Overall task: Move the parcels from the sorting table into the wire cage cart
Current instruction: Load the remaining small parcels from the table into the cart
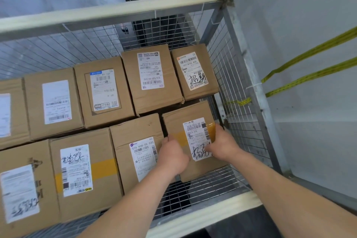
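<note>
The wire cage cart (234,67) fills the view, and its mesh floor (204,183) is largely covered by cardboard parcels (100,91) laid labels up in two rows: five along the far side, from 9 to 1 o'clock, and three along the near side, from 8 to 6 o'clock. One more box, the gripped parcel (180,121), is being held at about 5 o'clock, in the gap between the near row and the cart's right-hand wall. Whether it already rests on the floor cannot be told.

Its left edge is gripped by the left hand (172,155), the fingers curled over it. Its right edge is gripped by the right hand (222,146), the fingers closed round that side and the thumb laid on the label.

Outside the cage, at 3 o'clock, two yellow straps (309,54) are stretched.

The task is judged well advanced, with one layer nearly filled. The sorting table is not in view, so what is left cannot be judged.
</note>
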Available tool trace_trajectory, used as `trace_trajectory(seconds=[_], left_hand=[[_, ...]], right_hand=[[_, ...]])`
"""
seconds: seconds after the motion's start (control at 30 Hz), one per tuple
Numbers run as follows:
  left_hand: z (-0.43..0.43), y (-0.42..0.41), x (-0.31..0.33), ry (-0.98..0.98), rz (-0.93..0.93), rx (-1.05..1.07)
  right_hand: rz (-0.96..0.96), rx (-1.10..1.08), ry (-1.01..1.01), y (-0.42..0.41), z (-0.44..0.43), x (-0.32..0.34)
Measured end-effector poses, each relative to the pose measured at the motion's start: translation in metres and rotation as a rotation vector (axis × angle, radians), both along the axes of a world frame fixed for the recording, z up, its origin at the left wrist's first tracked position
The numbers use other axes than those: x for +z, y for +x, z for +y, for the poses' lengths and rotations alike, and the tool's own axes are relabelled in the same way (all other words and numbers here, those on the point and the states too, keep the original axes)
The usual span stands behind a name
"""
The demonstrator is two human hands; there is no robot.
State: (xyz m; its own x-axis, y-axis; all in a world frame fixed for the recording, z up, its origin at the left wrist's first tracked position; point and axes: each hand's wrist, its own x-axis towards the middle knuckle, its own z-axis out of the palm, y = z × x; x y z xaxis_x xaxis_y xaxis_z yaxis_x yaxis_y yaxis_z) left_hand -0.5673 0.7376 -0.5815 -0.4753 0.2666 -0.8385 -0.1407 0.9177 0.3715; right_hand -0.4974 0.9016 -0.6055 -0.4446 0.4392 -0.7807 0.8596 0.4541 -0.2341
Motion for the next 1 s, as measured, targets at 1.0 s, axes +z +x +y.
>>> trace_trajectory(seconds=[1.0], left_hand=[[-0.11, -0.094, 0.357, 0.335, 0.969, -0.818]], right_hand=[[0.374, 0.26, 0.663, -0.018, -0.145, 0.385]])
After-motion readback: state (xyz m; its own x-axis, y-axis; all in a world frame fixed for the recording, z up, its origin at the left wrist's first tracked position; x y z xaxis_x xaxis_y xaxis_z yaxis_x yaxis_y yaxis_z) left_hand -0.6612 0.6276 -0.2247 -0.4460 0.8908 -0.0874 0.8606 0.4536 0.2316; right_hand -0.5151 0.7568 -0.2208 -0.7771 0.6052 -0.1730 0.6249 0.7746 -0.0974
